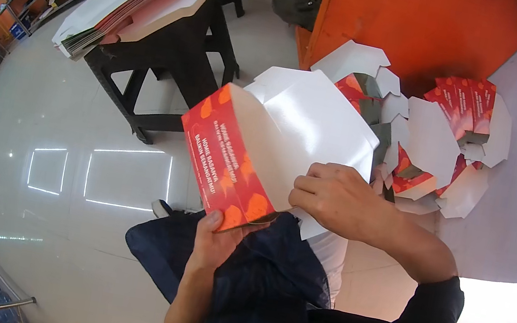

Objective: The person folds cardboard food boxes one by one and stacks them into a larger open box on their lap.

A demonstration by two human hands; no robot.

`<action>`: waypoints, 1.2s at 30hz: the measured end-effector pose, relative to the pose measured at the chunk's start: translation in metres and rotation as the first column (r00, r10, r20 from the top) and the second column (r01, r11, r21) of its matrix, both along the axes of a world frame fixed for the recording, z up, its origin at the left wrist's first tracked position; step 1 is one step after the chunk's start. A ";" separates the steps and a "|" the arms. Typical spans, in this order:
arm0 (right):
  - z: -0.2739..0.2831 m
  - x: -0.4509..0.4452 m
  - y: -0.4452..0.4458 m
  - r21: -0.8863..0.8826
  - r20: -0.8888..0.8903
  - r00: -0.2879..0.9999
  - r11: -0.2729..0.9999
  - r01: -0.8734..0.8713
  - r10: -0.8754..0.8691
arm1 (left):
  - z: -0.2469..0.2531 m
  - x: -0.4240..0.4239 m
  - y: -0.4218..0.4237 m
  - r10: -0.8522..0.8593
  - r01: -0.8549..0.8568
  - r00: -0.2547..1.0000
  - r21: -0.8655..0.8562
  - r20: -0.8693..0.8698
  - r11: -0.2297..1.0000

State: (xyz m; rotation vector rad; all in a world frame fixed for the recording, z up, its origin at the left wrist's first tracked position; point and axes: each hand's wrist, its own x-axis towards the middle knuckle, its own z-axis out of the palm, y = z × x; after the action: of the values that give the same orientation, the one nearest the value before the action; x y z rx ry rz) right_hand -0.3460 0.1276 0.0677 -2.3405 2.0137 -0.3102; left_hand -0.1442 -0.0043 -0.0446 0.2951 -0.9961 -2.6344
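Above my lap I have a paperboard food box (pixel 236 168), partly folded, with a red and orange printed outer wall and a glossy white inside. Its wide white lid panel (pixel 318 115) stands spread out on the far side. My left hand (pixel 223 241) grips the lower corner of the printed wall, thumb on the outside and fingers underneath. At the near right end, my right hand (pixel 330 197) has its fingers curled at the box's edge. The fingertips are hidden, so whether they pinch a flap is unclear.
Several similar boxes (pixel 430 145) lie heaped at the right, against an orange panel (pixel 411 27). At the upper left, a black plastic stool (pixel 163 51) bears a stack of flat box blanks (pixel 136 0). A dark bag (pixel 296 5) sits behind. Glossy tiles (pixel 62 127) cover the floor.
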 end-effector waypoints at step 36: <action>-0.011 0.018 0.037 0.411 0.911 0.122 0.894 -0.177 -0.394 | 0.042 -0.004 -0.051 -0.172 -0.300 0.939 -0.954 -0.298 0.012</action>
State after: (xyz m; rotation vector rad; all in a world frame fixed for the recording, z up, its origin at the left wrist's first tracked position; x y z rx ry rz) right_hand -0.3277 0.1645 0.0563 -0.9781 1.2332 -0.9954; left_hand -0.1478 -0.0550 -0.0027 -0.4707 -2.2902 -1.0767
